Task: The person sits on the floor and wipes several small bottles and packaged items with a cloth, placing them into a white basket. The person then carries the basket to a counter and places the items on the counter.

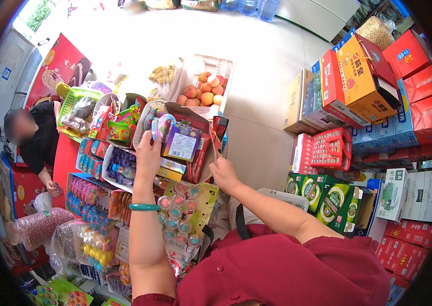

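My left hand (pixel 148 155), with a teal bangle (pixel 144 207) on the wrist, has its fingertips on a small light-blue packet (pixel 156 128). A pink oval package (pixel 166 124) is just beside that packet. My right hand (pixel 224 175) grips the near right edge of an open cardboard box (pixel 209 162). Inside the box stand a purple packet with a white printed label (pixel 181 145) and several red packets (pixel 197 160). A yellow-and-silver box (pixel 171 169) sits at its near side. A light plastic basket (pixel 138 132) is partly hidden behind my left hand.
Trays of wrapped sweets (pixel 119 166) and clear round capsules (pixel 176 218) fill the near left. A crate of peaches (pixel 204 90) and bagged bananas (pixel 161 74) are beyond. Stacked cartons (pixel 369 80) line the right. Another person (pixel 38 134) is at the far left.
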Demonstrator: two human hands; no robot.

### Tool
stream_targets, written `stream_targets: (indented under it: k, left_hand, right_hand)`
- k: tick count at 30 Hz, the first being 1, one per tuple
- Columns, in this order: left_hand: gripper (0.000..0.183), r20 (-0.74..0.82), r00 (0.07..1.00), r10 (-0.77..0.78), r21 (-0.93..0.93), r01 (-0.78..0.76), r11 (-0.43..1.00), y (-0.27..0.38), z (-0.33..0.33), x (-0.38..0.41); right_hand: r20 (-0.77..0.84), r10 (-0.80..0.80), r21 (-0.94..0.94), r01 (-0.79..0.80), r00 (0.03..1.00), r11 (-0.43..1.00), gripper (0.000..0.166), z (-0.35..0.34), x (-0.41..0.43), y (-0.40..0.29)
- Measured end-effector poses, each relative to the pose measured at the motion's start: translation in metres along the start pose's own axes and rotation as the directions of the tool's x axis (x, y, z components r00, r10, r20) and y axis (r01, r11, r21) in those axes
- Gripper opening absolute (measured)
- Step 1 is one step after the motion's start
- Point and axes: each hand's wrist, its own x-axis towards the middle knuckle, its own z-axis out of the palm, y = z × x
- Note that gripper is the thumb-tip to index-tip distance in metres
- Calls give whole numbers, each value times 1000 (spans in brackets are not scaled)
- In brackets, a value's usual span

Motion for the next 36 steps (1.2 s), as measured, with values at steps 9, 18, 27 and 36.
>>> stream_targets:
  k: [9,18,27,36]
  left_hand:
    - [17,-8,1000,6,-11,-6,1000,30,-12,5]
    - [17,8,985,175,287,-170,943,80,-25,-5]
    - [15,95,946,309,133,-320,938,102,-9,-26]
    - [15,358,871,337,217,-429,877,140,20,-44]
  right_hand:
    - [25,-100,47,99,995,994,42,-17,2,-26]
    - [2,-98,101,97,995,990,36,-37,-17,-40]
    - [-14,-111,126,112,994,986,38,-64,-59,-3]
    - [142,50,100,-65,989,993,54,-113,-108,-5]
